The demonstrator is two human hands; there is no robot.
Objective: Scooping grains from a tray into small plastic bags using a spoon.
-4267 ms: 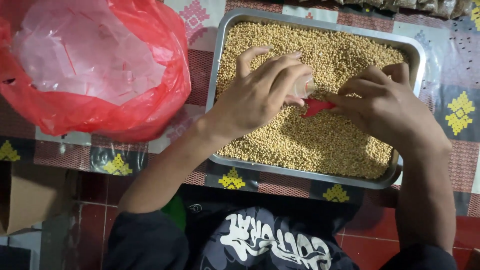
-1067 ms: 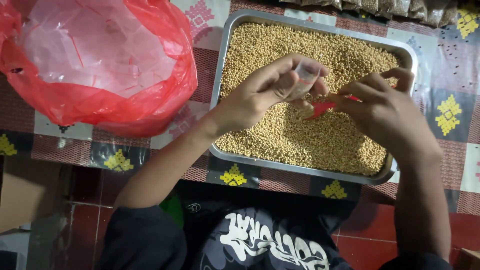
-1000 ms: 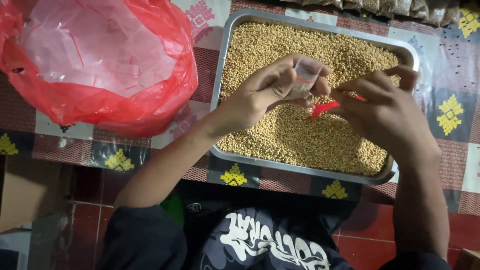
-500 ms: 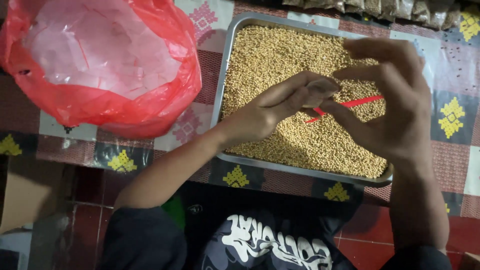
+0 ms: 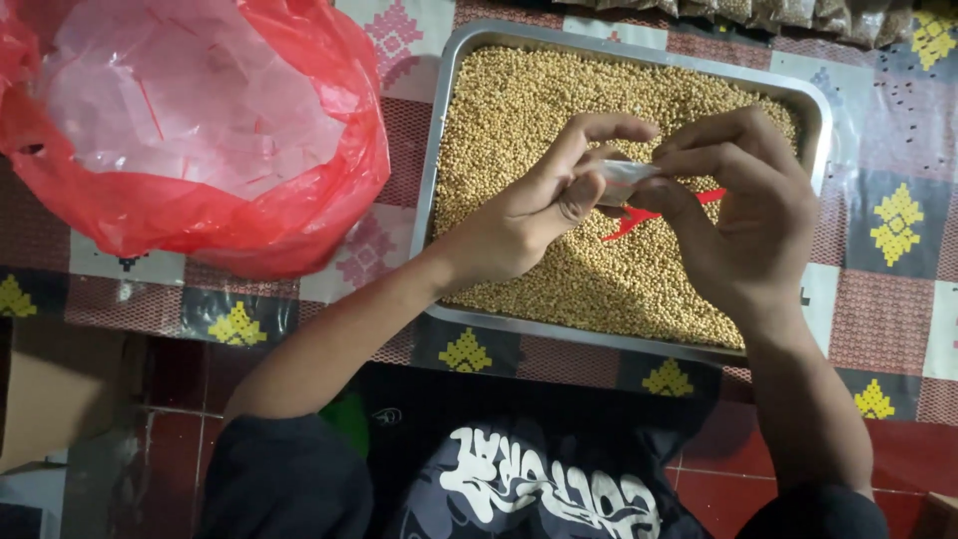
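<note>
A metal tray [image 5: 439,150] full of small yellow-tan grains [image 5: 519,110] lies on a patterned cloth. Over its middle, my left hand [image 5: 529,210] and my right hand [image 5: 743,215] both pinch a small clear plastic packet [image 5: 624,180], left fingers at its near end, right fingers at its far end. A thin red strip [image 5: 639,215] shows just under the packet, between the two hands; part of it is hidden by my right fingers. Which hand holds the strip I cannot tell.
A big red plastic bag [image 5: 200,210] with clear plastic pieces inside lies left of the tray. Several filled small packets [image 5: 758,10] line the far edge. The patterned cloth [image 5: 888,250] covers the surface; red floor tiles [image 5: 150,439] show below.
Both hands have lifted from scooping in the grains and come together on the small packet, which has turned flat between the fingertips. The red strip has shifted under the packet.
</note>
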